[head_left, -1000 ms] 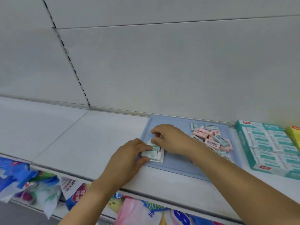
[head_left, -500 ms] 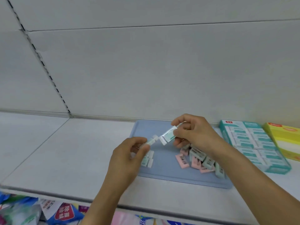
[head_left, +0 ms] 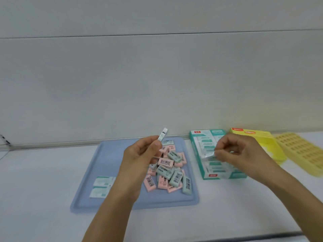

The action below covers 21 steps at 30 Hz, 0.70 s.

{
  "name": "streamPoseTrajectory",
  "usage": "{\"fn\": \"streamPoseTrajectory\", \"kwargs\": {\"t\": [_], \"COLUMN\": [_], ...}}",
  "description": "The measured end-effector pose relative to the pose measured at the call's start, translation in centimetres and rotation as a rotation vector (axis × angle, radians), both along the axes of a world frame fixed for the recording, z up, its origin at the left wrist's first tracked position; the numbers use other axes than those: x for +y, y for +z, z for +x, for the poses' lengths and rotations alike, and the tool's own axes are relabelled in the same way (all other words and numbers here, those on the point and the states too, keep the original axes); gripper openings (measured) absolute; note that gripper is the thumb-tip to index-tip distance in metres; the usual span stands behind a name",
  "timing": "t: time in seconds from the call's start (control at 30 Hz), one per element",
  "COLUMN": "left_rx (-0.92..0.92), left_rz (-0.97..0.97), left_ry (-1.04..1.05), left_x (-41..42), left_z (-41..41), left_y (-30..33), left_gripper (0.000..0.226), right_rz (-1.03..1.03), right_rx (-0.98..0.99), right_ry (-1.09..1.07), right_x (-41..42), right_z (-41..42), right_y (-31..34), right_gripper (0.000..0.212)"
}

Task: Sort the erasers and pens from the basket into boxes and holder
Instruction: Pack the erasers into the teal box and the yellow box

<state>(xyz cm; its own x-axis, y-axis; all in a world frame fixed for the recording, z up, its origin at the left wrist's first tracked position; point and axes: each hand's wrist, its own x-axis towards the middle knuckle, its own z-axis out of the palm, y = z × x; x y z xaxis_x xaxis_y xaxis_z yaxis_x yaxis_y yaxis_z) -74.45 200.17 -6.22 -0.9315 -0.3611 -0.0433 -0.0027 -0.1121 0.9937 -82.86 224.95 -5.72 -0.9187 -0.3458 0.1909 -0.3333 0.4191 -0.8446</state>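
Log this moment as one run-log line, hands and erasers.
left hand: pinches eraser, raised over tray | right hand: holds eraser over teal box | pile: on tray

No words or numbers are clear enough to read. The pink erasers [head_left: 165, 162] and green erasers [head_left: 176, 178] piled on the blue tray [head_left: 97, 172] have white stickers with black barcode lines, but the little numbers under the lines are too blurry. Just right of the tray, the teal box [head_left: 209, 172] has a small red label at its near edge and another at its far left corner, each with white marks too small to make out. The yellow box [head_left: 253, 135], farther right of the tray, has a red label too, also blurry.
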Motion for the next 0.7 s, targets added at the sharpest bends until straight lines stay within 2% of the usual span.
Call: {"fn": "streamPoseTrajectory", "kwargs": {"t": [0.1,0.2,0.4,0.47,0.57,0.7], "left_rx": [-0.012,-0.016,-0.018,0.012,0.082,0.176], "left_rz": [0.034,-0.003,0.026,0.011,-0.032,-0.28], "left_ry": [-0.034,-0.054,-0.043,-0.036,-0.044,-0.063], "left_x": [1.7,2.8,4.3,5.1,6.6,8.1], "left_z": [-0.7,-1.1,-1.1,-1.2,-1.4,-2.0], "left_y": [0.1,0.0,-0.2,-0.1,0.2,0.4], "left_gripper": [0.011,0.011,0.024,0.028,0.031,0.034], "right_rz": [0.124,0.228,0.361,0.248,-0.162,-0.429], "right_rx": [0.043,0.204,0.383,0.312,-0.01,-0.165], "right_ry": [0.04,0.127,0.083,0.068,0.101,0.007], "right_x": [1.2,1.4,1.4,0.7,-1.2,-2.6], "right_z": [0.0,-0.6,-1.0,-0.3,1.4,2.6], "right_y": [-2.0,-3.4,-3.9,-2.8,-0.1,0.6], "right_gripper": [0.026,0.023,0.015,0.011,0.01,0.012]}}
